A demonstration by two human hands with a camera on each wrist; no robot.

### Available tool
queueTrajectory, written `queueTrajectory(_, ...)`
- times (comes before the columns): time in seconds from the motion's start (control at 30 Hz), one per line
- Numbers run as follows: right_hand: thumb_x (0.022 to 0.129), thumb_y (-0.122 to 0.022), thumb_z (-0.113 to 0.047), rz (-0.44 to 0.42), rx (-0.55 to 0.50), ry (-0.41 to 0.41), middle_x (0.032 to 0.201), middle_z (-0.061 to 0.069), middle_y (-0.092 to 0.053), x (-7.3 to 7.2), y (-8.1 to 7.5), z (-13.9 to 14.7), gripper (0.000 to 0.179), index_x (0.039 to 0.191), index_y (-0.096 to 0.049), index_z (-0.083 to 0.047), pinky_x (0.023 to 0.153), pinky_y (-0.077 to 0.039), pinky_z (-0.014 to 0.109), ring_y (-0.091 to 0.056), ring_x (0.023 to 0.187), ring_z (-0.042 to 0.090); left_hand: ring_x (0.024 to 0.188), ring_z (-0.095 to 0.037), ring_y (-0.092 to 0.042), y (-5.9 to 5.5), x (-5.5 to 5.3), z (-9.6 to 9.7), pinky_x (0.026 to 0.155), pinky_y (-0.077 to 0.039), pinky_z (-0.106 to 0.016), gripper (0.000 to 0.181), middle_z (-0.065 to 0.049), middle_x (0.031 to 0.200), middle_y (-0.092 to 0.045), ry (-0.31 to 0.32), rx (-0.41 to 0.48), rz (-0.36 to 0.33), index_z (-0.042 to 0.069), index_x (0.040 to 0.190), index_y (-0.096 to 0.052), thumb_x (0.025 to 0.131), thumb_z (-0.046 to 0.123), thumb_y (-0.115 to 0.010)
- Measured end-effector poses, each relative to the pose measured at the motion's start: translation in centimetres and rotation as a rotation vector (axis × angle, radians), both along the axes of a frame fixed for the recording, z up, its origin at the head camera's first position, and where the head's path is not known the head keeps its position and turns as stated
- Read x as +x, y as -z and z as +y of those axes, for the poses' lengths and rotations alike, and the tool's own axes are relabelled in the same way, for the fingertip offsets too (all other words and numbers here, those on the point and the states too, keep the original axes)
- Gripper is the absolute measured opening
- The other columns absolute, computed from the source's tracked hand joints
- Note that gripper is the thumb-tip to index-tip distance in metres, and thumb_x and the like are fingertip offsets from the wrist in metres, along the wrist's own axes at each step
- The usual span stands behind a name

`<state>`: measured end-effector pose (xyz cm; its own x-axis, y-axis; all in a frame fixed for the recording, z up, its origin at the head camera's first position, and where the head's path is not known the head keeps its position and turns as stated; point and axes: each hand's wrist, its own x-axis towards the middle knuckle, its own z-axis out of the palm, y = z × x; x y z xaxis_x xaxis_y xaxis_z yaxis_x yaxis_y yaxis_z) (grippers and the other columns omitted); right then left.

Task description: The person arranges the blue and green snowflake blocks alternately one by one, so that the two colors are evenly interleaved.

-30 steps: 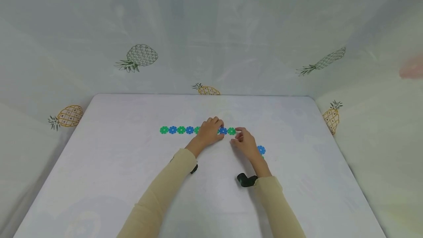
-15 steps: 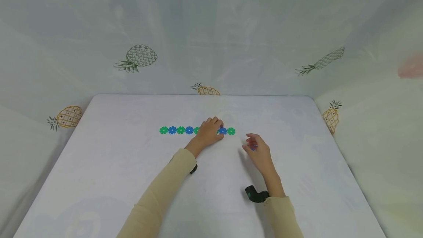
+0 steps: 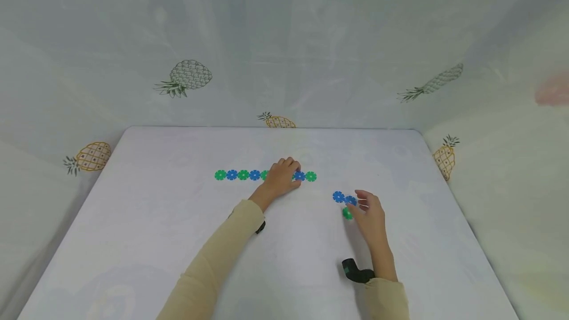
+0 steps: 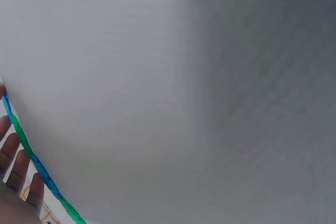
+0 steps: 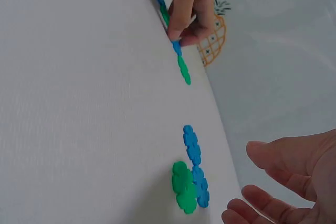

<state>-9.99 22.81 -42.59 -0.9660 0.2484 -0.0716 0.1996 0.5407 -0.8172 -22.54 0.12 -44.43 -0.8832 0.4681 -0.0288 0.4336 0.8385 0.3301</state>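
A straight row of flower-shaped plastic discs (image 3: 243, 175), alternating green and blue, lies across the table. My left hand (image 3: 280, 178) covers the row's middle, thumb and index finger pinching the blue disc (image 3: 300, 176) beside the green end disc (image 3: 311, 177). In the left wrist view, fingertips (image 4: 35, 190) lie along the row's edge. To the right sit two loose blue discs (image 3: 338, 196) and a loose green disc (image 3: 347, 213), close together. My right hand (image 3: 371, 216) hovers by them, fingers parted; in the right wrist view nothing is between its fingers (image 5: 286, 153).
The white table (image 3: 133, 211) has its far edge against a pineapple-printed cloth (image 3: 284, 53). A black wrist camera (image 3: 357, 271) sticks out from my right wrist, and another (image 3: 261, 227) shows by my left forearm.
My right hand has drawn back from the row's right end, rightward and nearer to me. A blue disc now lies beside the other loose blue and green ones. My left hand has stayed put.
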Motion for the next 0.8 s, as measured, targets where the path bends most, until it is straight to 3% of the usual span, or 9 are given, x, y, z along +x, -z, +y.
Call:
queueTrajectory(0.37,0.088,-0.061,-0.012,-0.039,0.025,0.037,0.122,0.023,-0.048,0.5,1.2,1.3,0.046,0.128,-0.044,0.004,0.097,-0.041,0.045,-0.046,0.112,0.034,0.106,-0.02,-0.044,0.4,-0.2,0.1,0.092,-0.041,-0.036,0.033,-0.002,0.114,-0.051,0.0,0.007,0.007,0.015,0.114,-0.052,0.088,0.033,-0.062)
queueTrajectory(0.8,0.086,-0.064,-0.024,-0.094,0.132,-0.002,0.118,0.025,-0.042,-0.8,1.9,1.1,0.054,0.127,-0.045,0.006,0.089,-0.036,0.047,-0.038,0.108,0.035,0.107,-0.021,-0.044,0.4,0.0,0.0,0.092,-0.041,-0.036,0.032,-0.002,0.114,-0.051,-0.003,-0.001,0.003,0.015,0.113,-0.052,0.088,0.033,-0.061)
